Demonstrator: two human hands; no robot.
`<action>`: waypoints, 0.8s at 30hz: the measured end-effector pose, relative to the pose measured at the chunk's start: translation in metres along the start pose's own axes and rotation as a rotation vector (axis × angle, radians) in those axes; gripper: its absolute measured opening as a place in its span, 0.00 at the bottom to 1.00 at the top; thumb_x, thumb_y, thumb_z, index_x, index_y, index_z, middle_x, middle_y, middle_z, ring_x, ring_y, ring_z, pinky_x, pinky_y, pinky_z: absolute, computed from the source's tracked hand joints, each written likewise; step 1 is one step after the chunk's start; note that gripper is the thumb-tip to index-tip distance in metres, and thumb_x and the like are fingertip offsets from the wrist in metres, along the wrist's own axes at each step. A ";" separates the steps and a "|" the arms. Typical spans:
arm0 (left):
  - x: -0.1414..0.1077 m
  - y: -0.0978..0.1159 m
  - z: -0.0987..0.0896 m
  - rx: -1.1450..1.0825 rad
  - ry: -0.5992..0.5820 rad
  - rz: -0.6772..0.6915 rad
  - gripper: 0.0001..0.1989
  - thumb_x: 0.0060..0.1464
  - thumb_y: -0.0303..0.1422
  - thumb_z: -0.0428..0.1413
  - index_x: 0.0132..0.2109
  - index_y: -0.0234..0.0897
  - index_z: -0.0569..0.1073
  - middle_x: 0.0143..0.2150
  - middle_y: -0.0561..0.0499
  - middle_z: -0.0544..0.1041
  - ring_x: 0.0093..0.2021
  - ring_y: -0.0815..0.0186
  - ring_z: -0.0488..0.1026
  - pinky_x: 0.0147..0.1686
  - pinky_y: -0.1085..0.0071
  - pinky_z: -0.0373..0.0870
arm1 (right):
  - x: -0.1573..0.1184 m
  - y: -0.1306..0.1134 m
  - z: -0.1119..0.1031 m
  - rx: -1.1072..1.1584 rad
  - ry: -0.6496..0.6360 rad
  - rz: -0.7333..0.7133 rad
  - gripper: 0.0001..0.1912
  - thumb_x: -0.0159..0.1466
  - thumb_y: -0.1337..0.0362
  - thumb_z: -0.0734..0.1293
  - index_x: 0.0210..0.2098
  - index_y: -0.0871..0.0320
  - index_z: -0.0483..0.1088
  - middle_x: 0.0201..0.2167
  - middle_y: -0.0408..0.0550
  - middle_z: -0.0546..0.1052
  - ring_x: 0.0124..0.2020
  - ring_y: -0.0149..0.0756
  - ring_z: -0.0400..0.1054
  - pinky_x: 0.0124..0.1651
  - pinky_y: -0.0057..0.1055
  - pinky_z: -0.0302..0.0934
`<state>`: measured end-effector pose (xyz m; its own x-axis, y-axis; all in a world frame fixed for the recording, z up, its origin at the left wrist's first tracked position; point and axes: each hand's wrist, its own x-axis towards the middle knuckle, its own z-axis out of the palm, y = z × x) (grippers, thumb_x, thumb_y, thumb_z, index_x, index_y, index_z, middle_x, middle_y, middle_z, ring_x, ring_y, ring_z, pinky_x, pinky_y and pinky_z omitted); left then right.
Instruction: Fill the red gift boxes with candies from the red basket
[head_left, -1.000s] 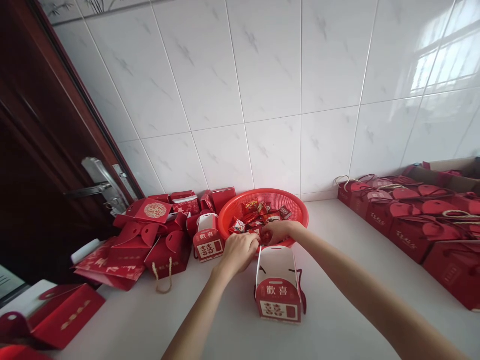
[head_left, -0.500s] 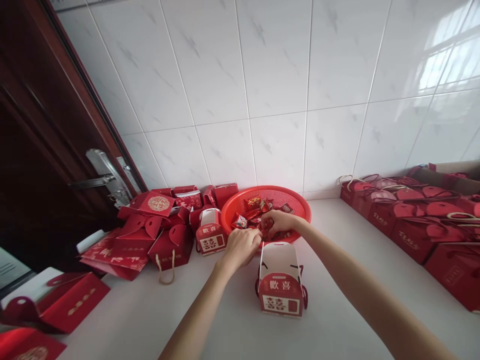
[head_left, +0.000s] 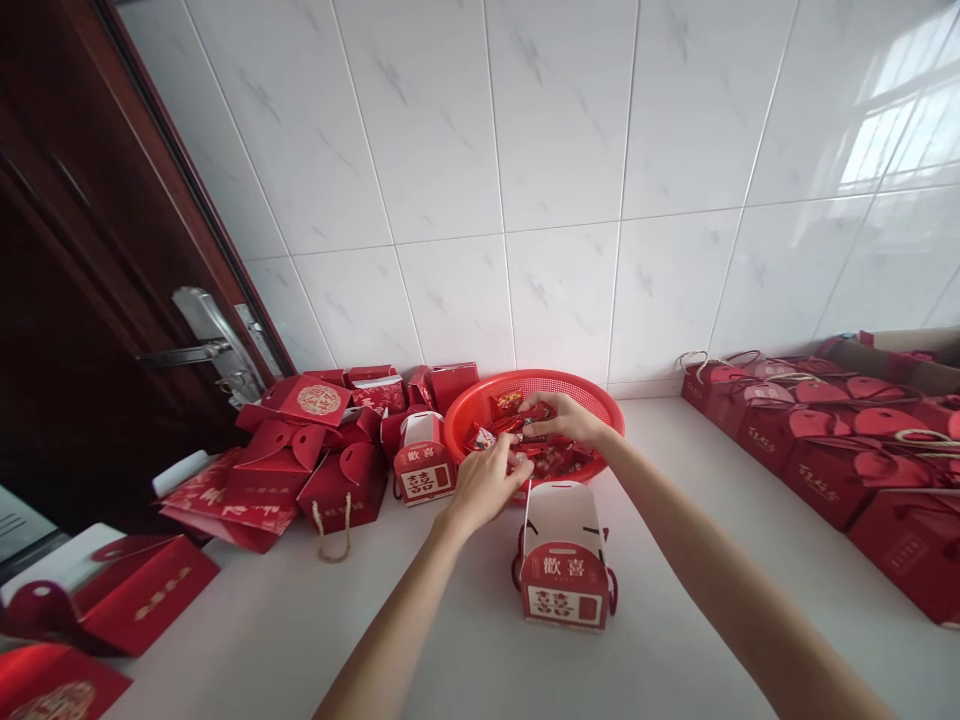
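"White tiles back the counter. What's done around the red basket?"

"Closed boxes fill rows to its right, finished by my guess. Just in front, the open box looks unfinished, and wrapped sweets remain inside the basket."

"And the hands?"

"The left hand bends over its near rim, fingers bunched; the right hand arches over its middle, thumb and forefinger slightly parted. I can't tell whether either holds a sweet."
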<state>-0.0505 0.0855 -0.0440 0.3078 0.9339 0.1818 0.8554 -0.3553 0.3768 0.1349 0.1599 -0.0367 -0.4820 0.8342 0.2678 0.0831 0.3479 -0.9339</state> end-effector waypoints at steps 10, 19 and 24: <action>0.009 -0.006 0.009 -0.209 0.206 -0.096 0.11 0.61 0.40 0.48 0.36 0.39 0.70 0.34 0.48 0.79 0.36 0.58 0.75 0.34 0.69 0.62 | -0.002 0.000 0.006 0.037 -0.256 0.107 0.24 0.60 0.46 0.69 0.45 0.59 0.71 0.37 0.49 0.76 0.35 0.36 0.74 0.34 0.30 0.71; 0.015 -0.018 0.000 -0.652 0.448 -0.161 0.16 0.50 0.41 0.50 0.21 0.40 0.56 0.19 0.58 0.56 0.24 0.69 0.57 0.26 0.72 0.53 | 0.003 0.019 0.007 -0.611 -0.249 0.287 0.14 0.55 0.52 0.72 0.25 0.57 0.73 0.22 0.43 0.72 0.28 0.35 0.69 0.32 0.29 0.61; 0.015 -0.021 -0.001 -0.665 0.410 -0.161 0.15 0.46 0.38 0.50 0.19 0.41 0.53 0.18 0.59 0.53 0.22 0.70 0.53 0.24 0.72 0.51 | 0.001 0.014 0.016 -0.780 -0.382 0.349 0.09 0.46 0.64 0.75 0.26 0.55 0.73 0.27 0.43 0.74 0.29 0.36 0.68 0.30 0.29 0.58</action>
<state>-0.0642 0.1064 -0.0479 -0.0866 0.9328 0.3498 0.4085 -0.2870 0.8665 0.1218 0.1589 -0.0533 -0.5620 0.7966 -0.2229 0.7721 0.4086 -0.4867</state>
